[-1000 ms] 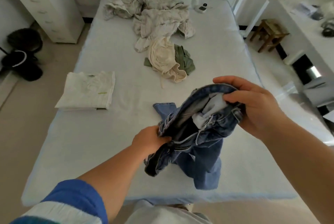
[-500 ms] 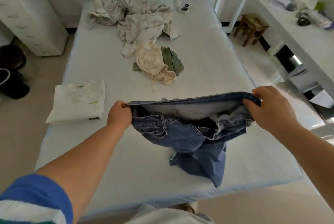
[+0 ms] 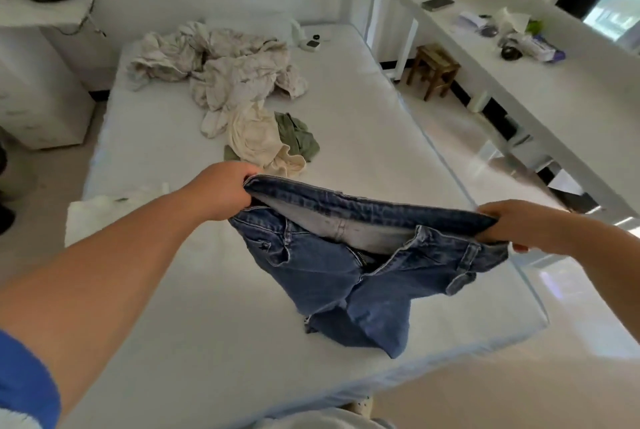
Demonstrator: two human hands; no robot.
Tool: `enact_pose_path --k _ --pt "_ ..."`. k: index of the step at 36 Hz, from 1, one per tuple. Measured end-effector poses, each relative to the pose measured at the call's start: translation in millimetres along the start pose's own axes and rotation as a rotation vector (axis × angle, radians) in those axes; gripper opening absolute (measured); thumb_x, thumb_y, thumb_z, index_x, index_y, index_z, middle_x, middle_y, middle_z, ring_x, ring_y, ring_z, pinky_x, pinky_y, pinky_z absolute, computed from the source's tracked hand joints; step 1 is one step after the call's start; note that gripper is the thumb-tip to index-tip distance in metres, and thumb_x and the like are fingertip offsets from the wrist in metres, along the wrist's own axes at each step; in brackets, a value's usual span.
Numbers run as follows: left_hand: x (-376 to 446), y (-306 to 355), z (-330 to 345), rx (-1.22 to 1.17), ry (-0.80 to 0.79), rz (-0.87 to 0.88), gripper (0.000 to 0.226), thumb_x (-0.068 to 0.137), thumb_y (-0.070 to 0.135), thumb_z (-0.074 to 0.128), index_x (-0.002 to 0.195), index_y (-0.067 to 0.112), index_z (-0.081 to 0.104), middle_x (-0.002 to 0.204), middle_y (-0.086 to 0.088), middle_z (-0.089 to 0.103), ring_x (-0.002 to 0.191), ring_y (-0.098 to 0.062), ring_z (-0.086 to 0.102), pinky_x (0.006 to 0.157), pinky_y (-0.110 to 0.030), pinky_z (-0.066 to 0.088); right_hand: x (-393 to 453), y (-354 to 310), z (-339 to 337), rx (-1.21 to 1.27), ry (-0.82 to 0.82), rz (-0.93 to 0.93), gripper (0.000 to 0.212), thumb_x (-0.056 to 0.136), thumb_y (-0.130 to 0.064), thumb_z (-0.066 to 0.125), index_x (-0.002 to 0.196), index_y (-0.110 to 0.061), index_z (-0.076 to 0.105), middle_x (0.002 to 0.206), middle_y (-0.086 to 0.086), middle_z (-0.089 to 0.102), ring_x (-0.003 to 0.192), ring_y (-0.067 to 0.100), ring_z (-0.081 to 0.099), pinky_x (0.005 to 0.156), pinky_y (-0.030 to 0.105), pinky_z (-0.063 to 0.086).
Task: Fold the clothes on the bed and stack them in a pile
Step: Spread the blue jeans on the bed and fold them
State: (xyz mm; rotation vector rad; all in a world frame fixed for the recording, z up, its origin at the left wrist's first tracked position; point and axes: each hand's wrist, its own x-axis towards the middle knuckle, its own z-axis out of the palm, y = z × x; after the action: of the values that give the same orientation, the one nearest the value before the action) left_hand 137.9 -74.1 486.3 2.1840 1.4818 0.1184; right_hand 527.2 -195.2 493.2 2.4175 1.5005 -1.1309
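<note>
- Lying at 9 o'clock on the bed point(image 3: 346, 89), a folded white garment point(image 3: 100, 214) sits near the left edge, partly hidden behind the left forearm.
- Left hand point(image 3: 221, 191) is clenched on the left end of the waistband of the blue jeans point(image 3: 363, 266), fingers curled over the denim.
- At 12 o'clock, toward the far end of the mattress, a rumpled heap of pale clothes point(image 3: 221, 68) lies unfolded.
- Just nearer than that heap, a cream garment point(image 3: 256, 137) lies bunched, touching a green garment point(image 3: 299, 136) at its right.
- The jeans hang at the centre of the view, waistband stretched between both hands, the fly open, the legs drooping to touch the mattress near its 6 o'clock edge.
- Right hand point(image 3: 516, 224) grips the right end of the waistband, at 3 o'clock.
- Off the bed at 2 o'clock stands a wooden stool point(image 3: 434, 70) beside a long white tabletop point(image 3: 568, 82) carrying small items.
</note>
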Motion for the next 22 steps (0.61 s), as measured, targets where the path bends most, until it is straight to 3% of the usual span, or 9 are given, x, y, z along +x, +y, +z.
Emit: enact_pose_path --k 3,7,10,12,17,22 --pt "3 -3 -5 0.004 0.011 -0.031 0.033 0.075 -0.004 0.053 0.073 0.029 0.052 0.07 0.005 0.052 0.069 -0.018 0.048 0.052 -0.023 0.032 3 8 12 0.121 0.059 -0.01 0.018 0.084 -0.033 0.068 0.081 -0.015 0.065 0.058 0.003 0.057 0.045 0.016 0.044 0.041 0.021 0.035" --pt "5 -8 -2 0.079 -0.014 -0.089 0.028 0.076 -0.001 0.052 0.083 0.026 0.057 0.081 0.004 0.055 0.077 -0.02 0.052 0.058 -0.027 0.038 14 12 10 0.342 0.426 0.026 0.019 0.089 -0.029 0.059 0.075 -0.015 0.062 0.064 0.008 0.061 0.051 0.023 0.056 0.045 0.027 0.044" --pt "3 -7 7 0.149 -0.049 -0.115 0.024 0.08 0.005 0.052 0.084 0.029 0.054 0.087 0.002 0.056 0.083 -0.021 0.052 0.068 -0.031 0.042 17 9 -3 0.388 0.587 0.036 0.02 0.088 -0.03 0.054 0.075 -0.016 0.06 0.065 0.006 0.061 0.05 0.023 0.061 0.049 0.032 0.05" --pt "3 -3 13 0.157 -0.086 -0.124 0.022 0.081 0.008 0.051 0.081 0.03 0.053 0.089 0.001 0.059 0.08 -0.02 0.056 0.066 -0.03 0.042 20 8 -14 0.413 0.65 0.039 0.017 0.088 -0.027 0.053 0.077 -0.015 0.06 0.068 0.006 0.061 0.051 0.023 0.062 0.051 0.031 0.053" --pt "11 15 27 -0.166 -0.149 -0.272 0.022 0.087 0.006 0.039 0.087 0.024 0.053 0.085 -0.006 0.061 0.06 -0.022 0.069 0.058 -0.028 0.044 28 15 -37 0.723 0.686 0.028 0.01 0.087 -0.009 0.053 0.08 -0.005 0.059 0.076 0.012 0.059 0.063 0.026 0.064 0.051 0.031 0.056" --pt "22 63 40 -0.407 -0.043 -0.255 0.022 0.086 0.0 0.04 0.087 0.018 0.053 0.094 -0.018 0.062 0.081 -0.034 0.065 0.058 -0.032 0.054 41 40 -55 1.04 0.788 0.078 0.013 0.081 0.005 0.045 0.075 -0.006 0.05 0.084 0.011 0.049 0.075 0.028 0.055 0.075 0.042 0.056"
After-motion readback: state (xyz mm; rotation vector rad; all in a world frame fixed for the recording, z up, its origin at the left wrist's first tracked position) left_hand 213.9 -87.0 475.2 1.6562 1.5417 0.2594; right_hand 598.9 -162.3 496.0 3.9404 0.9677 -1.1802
